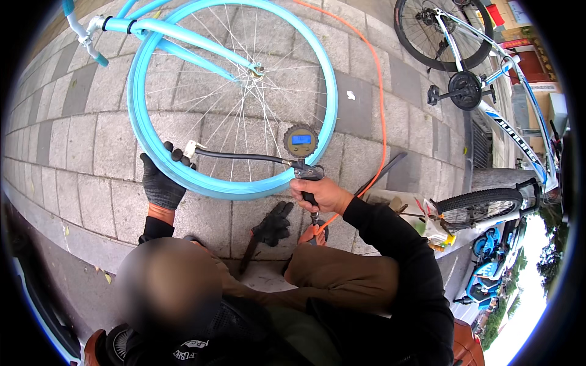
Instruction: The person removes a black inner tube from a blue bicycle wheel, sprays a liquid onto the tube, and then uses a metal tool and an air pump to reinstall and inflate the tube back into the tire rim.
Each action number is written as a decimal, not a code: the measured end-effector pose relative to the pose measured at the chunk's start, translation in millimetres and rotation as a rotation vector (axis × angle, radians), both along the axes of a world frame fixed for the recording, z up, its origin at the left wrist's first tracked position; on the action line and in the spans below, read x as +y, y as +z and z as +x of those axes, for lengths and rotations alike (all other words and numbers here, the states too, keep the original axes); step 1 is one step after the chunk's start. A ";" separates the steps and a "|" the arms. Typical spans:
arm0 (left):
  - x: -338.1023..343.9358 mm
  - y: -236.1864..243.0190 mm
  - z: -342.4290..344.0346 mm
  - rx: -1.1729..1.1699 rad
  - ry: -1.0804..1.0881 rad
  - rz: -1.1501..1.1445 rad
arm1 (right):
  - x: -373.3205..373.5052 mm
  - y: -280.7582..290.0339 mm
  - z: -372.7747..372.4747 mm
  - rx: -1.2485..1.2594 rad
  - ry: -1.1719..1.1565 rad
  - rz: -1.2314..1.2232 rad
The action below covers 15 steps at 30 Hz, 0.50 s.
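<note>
A light-blue bicycle wheel with a matching tire stands before me on the fork of a light-blue frame. My left hand, in a black glove, is closed around the tire at the lower left of the wheel. Beside its fingers a pale chuck sits at the inner side of the rim; whether it is locked on the valve I cannot tell. A short black hose runs from it to a tire inflator with a lit round gauge. Bare, my right hand grips the inflator's handle.
An orange air hose curves along the right over grey paving. A loose black glove lies by my legs, a dark bar-like tool beneath it. At right are a white-and-blue bicycle, a dark strip and a litter-like pile.
</note>
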<state>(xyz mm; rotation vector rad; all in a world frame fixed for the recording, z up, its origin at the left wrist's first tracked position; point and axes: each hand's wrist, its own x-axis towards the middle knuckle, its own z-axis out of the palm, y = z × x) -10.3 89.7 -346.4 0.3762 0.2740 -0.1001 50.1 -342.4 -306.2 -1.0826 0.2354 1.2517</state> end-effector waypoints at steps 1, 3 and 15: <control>-0.3 1.0 0.2 0.005 0.005 0.015 | 0.0 0.9 0.1 0.002 0.002 0.001; -2.9 1.1 2.1 0.002 0.005 0.002 | -1.1 2.7 0.7 0.007 0.005 0.001; 47.7 -14.0 -8.3 0.396 0.210 0.844 | -4.6 -12.5 8.3 -0.028 -0.021 0.017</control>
